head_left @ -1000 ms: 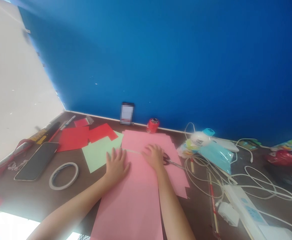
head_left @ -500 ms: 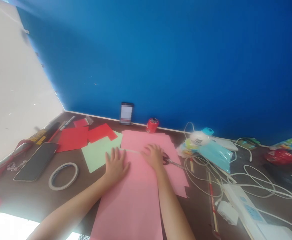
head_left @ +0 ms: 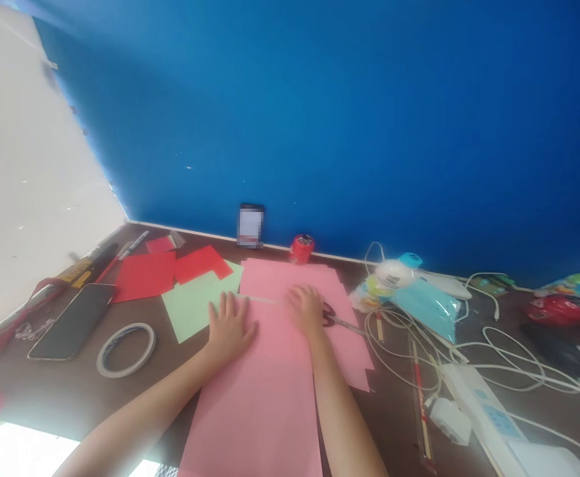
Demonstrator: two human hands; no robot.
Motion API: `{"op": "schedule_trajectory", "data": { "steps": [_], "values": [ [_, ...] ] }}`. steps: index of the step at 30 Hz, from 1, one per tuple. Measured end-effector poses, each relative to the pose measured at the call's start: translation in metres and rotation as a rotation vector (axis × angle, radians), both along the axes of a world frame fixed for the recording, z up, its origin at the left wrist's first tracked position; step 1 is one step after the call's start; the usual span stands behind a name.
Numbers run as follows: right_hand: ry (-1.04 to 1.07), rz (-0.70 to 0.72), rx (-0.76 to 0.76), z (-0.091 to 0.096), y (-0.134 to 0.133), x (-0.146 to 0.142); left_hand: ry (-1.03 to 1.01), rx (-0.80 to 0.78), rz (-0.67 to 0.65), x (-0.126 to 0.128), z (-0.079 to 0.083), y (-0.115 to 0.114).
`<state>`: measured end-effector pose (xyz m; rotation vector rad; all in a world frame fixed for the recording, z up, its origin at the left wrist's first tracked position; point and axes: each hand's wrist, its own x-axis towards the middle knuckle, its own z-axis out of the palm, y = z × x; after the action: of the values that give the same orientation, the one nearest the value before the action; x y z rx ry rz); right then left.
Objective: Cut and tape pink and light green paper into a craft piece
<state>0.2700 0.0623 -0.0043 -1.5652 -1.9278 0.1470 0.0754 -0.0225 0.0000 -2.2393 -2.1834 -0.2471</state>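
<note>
Desktop [head_left: 78, 391], pink paper [head_left: 260, 404] beneath right hand [head_left: 306, 313]

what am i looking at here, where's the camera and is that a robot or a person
No machine here: these are a person's bare arms, seen by a camera worn on their head, looking forward and down. The left hand and right hand rest over pink paper; neither seems to grip anything. Scissors lie just beyond the right hand. To the left on the dark desk are green paper, red paper, a tape roll and a phone; to the right, tangled white cables.
</note>
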Motion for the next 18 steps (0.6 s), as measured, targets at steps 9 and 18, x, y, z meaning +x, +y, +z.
{"op": "schedule_trajectory", "data": {
  "steps": [9,18],
  "values": [
    [0.087,-0.012,-0.032,0.006,0.000,0.000,0.024,0.058,-0.001,0.000,-0.003,0.000],
    [0.153,0.004,0.036,0.002,0.003,0.004,-0.025,0.023,-0.005,-0.016,0.029,0.014]
  ]
}}
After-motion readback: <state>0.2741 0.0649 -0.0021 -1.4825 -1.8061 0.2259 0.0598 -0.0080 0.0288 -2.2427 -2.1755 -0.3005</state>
